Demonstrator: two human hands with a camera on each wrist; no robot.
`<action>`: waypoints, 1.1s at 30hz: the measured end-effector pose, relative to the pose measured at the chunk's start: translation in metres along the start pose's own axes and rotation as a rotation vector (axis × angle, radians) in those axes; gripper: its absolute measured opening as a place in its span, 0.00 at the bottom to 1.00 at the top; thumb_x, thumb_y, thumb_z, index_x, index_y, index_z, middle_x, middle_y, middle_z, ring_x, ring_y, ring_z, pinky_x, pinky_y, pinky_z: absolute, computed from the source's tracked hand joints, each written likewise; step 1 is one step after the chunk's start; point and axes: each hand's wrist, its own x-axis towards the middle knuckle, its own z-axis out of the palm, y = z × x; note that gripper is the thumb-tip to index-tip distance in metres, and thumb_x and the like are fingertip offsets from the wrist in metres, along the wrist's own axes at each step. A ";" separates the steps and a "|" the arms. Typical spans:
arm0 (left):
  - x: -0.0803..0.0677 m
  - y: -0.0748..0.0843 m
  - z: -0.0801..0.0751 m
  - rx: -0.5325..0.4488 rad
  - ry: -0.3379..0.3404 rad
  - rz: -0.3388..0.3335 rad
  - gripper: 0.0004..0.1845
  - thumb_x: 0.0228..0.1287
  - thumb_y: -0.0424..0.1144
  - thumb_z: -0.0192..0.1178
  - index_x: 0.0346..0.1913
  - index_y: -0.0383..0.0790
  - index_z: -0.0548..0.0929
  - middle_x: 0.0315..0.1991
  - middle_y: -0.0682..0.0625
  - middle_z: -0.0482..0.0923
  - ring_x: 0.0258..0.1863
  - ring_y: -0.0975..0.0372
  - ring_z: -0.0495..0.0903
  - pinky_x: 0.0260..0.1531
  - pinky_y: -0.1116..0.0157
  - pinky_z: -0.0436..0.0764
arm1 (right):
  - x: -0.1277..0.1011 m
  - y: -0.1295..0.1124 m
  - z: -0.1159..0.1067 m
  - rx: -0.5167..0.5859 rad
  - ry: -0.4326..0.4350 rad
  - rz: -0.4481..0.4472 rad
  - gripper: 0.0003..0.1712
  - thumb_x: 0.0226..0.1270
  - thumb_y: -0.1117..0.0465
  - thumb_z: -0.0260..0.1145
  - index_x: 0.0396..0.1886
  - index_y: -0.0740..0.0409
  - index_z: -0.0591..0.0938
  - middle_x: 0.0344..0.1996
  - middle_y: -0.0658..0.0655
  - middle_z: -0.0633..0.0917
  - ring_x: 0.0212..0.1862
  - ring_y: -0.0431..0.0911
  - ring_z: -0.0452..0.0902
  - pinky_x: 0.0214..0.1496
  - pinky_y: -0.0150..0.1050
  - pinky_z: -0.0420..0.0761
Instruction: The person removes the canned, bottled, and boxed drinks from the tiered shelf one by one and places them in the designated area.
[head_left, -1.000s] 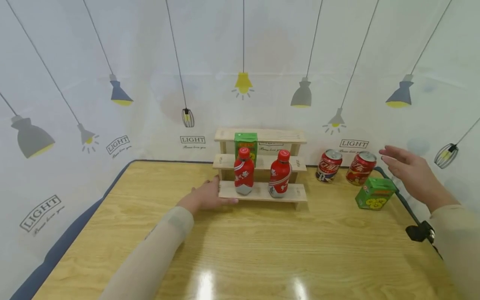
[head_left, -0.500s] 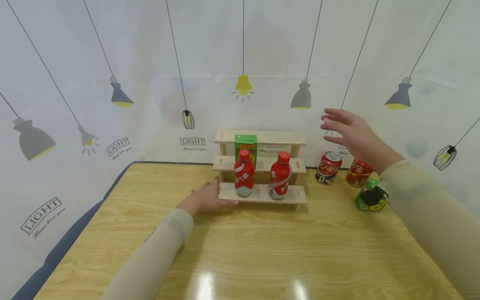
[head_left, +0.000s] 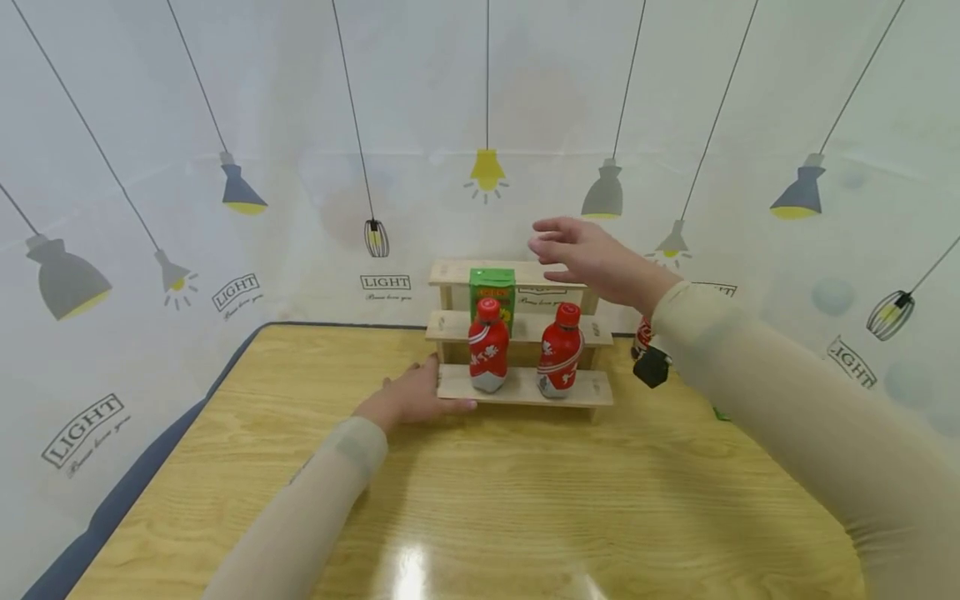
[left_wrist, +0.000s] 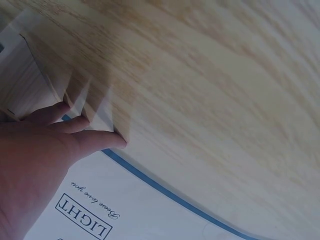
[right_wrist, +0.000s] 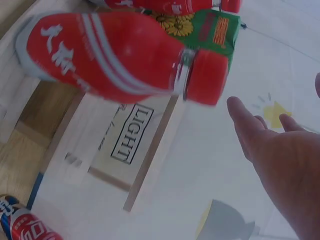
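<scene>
A small three-step wooden rack stands at the back of the table. Two red bottles stand on its lowest step, and a green carton sits on the middle step behind the left bottle. My left hand rests with straight fingers against the rack's left end. My right hand hovers open above the rack's top step, holding nothing. In the right wrist view the right bottle and the carton lie just below its fingers.
A red can shows partly behind my right sleeve, and also in the right wrist view as a can at the lower left. The wooden table has a printed white backdrop on all sides and a dark edge at the left.
My right hand has swept left from the cans and carton at the right to a spot above the rack. My right arm now hides those items. The left hand has stayed put.
</scene>
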 end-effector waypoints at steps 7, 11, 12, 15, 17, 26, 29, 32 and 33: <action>0.000 0.001 0.000 -0.007 0.000 0.003 0.77 0.44 0.90 0.62 0.87 0.44 0.48 0.85 0.41 0.60 0.86 0.40 0.52 0.77 0.21 0.44 | 0.024 -0.004 0.019 -0.056 -0.038 0.057 0.39 0.82 0.52 0.64 0.84 0.57 0.61 0.82 0.64 0.65 0.79 0.58 0.70 0.80 0.53 0.75; 0.001 0.000 0.000 -0.012 0.004 0.003 0.77 0.43 0.90 0.61 0.87 0.44 0.47 0.85 0.42 0.60 0.86 0.40 0.52 0.76 0.21 0.44 | 0.032 -0.001 0.022 -0.079 -0.071 0.092 0.39 0.81 0.55 0.66 0.83 0.58 0.62 0.82 0.65 0.64 0.77 0.58 0.72 0.79 0.55 0.76; 0.001 -0.001 0.000 -0.012 0.005 0.005 0.77 0.43 0.90 0.61 0.87 0.44 0.48 0.85 0.42 0.60 0.86 0.40 0.52 0.76 0.21 0.44 | 0.035 0.000 0.023 -0.077 -0.078 0.101 0.39 0.80 0.56 0.66 0.83 0.59 0.63 0.82 0.65 0.64 0.76 0.58 0.73 0.79 0.55 0.76; 0.002 -0.002 0.000 -0.011 0.003 0.008 0.77 0.43 0.90 0.60 0.87 0.44 0.48 0.85 0.42 0.60 0.86 0.40 0.52 0.76 0.20 0.45 | 0.039 0.004 0.027 -0.065 -0.096 0.136 0.38 0.78 0.60 0.68 0.82 0.61 0.64 0.81 0.66 0.65 0.73 0.59 0.75 0.78 0.54 0.76; 0.003 -0.003 0.000 -0.009 0.001 0.010 0.78 0.43 0.91 0.60 0.87 0.43 0.47 0.85 0.42 0.60 0.86 0.40 0.52 0.76 0.21 0.45 | 0.042 0.006 0.030 -0.052 -0.101 0.161 0.37 0.77 0.63 0.69 0.81 0.61 0.66 0.80 0.66 0.67 0.70 0.58 0.77 0.77 0.54 0.77; 0.002 -0.001 -0.002 -0.004 -0.004 0.000 0.78 0.43 0.91 0.61 0.87 0.42 0.47 0.85 0.41 0.59 0.86 0.39 0.51 0.76 0.21 0.44 | 0.052 0.011 0.039 -0.047 -0.079 0.226 0.33 0.75 0.65 0.70 0.77 0.58 0.72 0.68 0.64 0.77 0.62 0.54 0.80 0.73 0.50 0.82; 0.003 -0.002 -0.001 -0.001 -0.005 -0.001 0.79 0.42 0.91 0.60 0.87 0.42 0.47 0.85 0.41 0.59 0.87 0.39 0.50 0.76 0.21 0.43 | 0.054 0.012 0.039 -0.043 -0.077 0.256 0.33 0.75 0.66 0.70 0.77 0.58 0.73 0.67 0.64 0.78 0.61 0.54 0.79 0.74 0.51 0.82; 0.004 -0.002 0.000 0.001 -0.004 -0.001 0.79 0.42 0.91 0.60 0.87 0.42 0.46 0.85 0.41 0.58 0.87 0.40 0.50 0.76 0.21 0.43 | 0.056 0.014 0.038 -0.036 -0.082 0.262 0.33 0.75 0.66 0.70 0.77 0.58 0.73 0.66 0.63 0.78 0.59 0.52 0.79 0.74 0.51 0.81; 0.003 -0.002 0.001 -0.001 -0.004 -0.001 0.79 0.42 0.91 0.60 0.87 0.42 0.46 0.85 0.41 0.58 0.87 0.40 0.50 0.76 0.21 0.43 | 0.057 0.015 0.037 -0.037 -0.091 0.258 0.33 0.75 0.66 0.70 0.77 0.58 0.73 0.66 0.63 0.78 0.58 0.52 0.80 0.74 0.51 0.81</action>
